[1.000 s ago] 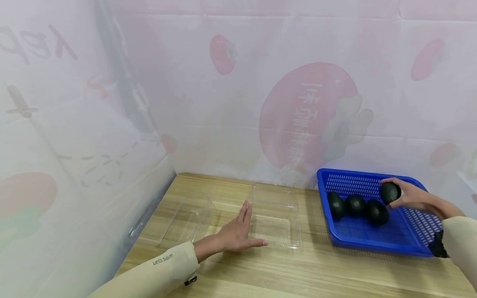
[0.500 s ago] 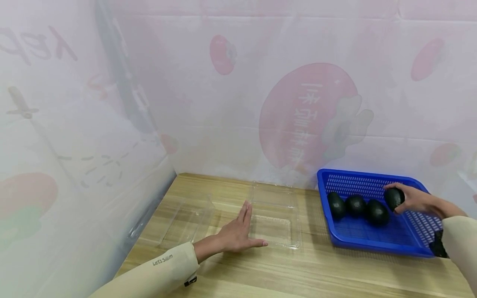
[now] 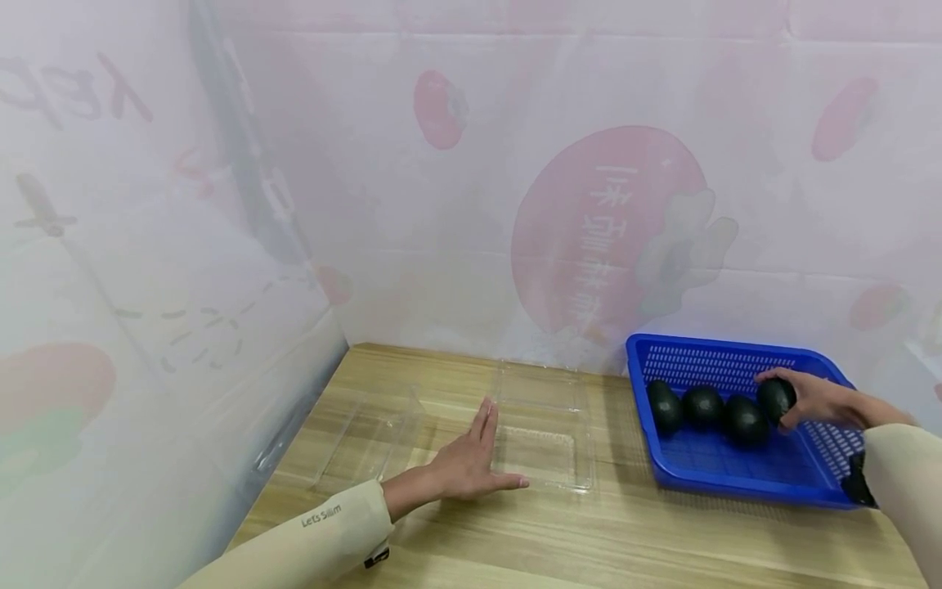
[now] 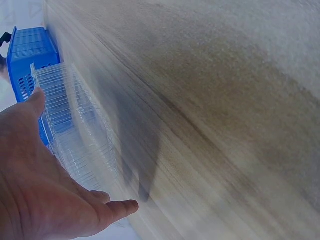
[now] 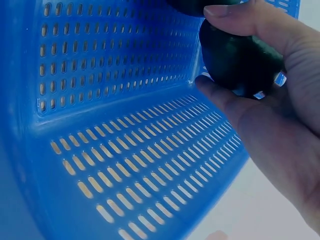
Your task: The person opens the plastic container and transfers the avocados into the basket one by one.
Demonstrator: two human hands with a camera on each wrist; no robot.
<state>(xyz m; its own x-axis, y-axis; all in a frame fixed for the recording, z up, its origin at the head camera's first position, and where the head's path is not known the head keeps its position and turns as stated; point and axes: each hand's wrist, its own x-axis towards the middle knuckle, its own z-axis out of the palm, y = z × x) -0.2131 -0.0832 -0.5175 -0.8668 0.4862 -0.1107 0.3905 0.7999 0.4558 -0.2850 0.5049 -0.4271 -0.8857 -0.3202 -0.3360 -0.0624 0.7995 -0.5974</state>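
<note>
A pale printed backdrop (image 3: 471,164) with pink fruit pictures walled in the scene on the back and the left; below it lay the wooden desk (image 3: 515,532), which carried everything else; toward its right rear stood a blue perforated basket (image 3: 765,478), its slotted floor and wall filling the right wrist view (image 5: 100,150); near the middle of the desk lay an opened clear plastic clamshell box (image 3: 545,425), its ribbed transparent wall seen close in the left wrist view (image 4: 75,130); a second clear plastic tray (image 3: 371,429) lay to the left of it, near the left wall.

Inside the basket three dark avocados (image 3: 702,405) rested in a row, touching or nearly touching one another; a fourth avocado (image 3: 777,397) sat at the right end of that row, just beside the third, and whether it touched the basket floor could not be told.

The right hand (image 3: 809,398), reaching in from a cream sleeve (image 3: 898,474), had its thumb and fingers curled round that fourth avocado (image 5: 240,60), clamped on it within the basket; the left hand (image 3: 464,462), from another cream sleeve (image 3: 316,540), lay flat on the desk with fingers straight and held nothing, its fingertips at the left edge of the clamshell box and its thumb spread along the front edge.
</note>
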